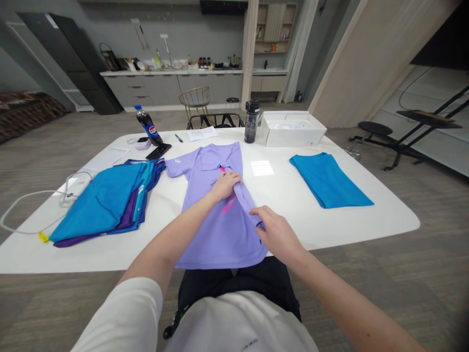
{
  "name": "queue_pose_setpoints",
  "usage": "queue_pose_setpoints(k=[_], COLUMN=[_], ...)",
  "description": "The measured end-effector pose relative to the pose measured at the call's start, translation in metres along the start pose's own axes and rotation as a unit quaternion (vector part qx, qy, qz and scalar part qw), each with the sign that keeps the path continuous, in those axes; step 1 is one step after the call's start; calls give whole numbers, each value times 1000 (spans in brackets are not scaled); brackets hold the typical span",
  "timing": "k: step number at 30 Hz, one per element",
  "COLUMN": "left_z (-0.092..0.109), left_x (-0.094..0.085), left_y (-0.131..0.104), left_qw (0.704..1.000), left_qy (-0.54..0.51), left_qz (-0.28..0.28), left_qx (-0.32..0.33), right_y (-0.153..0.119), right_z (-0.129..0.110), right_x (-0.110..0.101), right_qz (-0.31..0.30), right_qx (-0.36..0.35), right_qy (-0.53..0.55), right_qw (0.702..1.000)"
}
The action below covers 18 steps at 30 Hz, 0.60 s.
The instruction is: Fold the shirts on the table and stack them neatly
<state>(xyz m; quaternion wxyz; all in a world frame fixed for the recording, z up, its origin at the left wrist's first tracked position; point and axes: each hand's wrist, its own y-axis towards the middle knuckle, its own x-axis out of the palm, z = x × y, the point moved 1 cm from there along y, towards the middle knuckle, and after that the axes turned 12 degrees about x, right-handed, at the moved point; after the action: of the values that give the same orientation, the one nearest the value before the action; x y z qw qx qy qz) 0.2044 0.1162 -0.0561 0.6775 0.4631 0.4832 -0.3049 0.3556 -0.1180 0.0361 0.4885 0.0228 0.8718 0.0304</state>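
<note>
A lavender shirt (216, 230) lies on the white table (282, 195) in front of me, its collar toward the far side and its left sleeve spread out. The shirt's right side is folded inward in a strip. My left hand (226, 186) is closed on the fold's edge near the chest, beside a pink mark. My right hand (273, 227) pinches the folded cloth lower down at the shirt's right edge. A folded blue garment (330, 181) lies to the right. On the left sits a stack of blue and purple garments (106, 195).
Behind the shirt stand a dark bottle (251, 122) and a white box (293, 128). At the back left are a cola bottle (148, 126), a phone (159, 151), a pen (179, 138) and papers (202, 133). A white cable (22, 198) loops over the left edge.
</note>
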Motion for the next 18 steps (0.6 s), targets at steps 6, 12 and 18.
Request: queue_pose_setpoints(k=[6, 12, 18], left_z=[19, 64, 118], left_x=[-8, -10, -19], left_y=[-43, -105, -138], left_qw=[997, 993, 989], left_qy=[50, 66, 27], left_qz=[-23, -47, -57], left_qx=[55, 90, 134], right_y=[-25, -43, -65], right_z=[-13, -7, 8], right_x=[57, 97, 109], right_qz=[-6, 10, 45], right_qx=[-132, -219, -114], right_qy=[-34, -107, -120], right_qw=[991, 970, 985])
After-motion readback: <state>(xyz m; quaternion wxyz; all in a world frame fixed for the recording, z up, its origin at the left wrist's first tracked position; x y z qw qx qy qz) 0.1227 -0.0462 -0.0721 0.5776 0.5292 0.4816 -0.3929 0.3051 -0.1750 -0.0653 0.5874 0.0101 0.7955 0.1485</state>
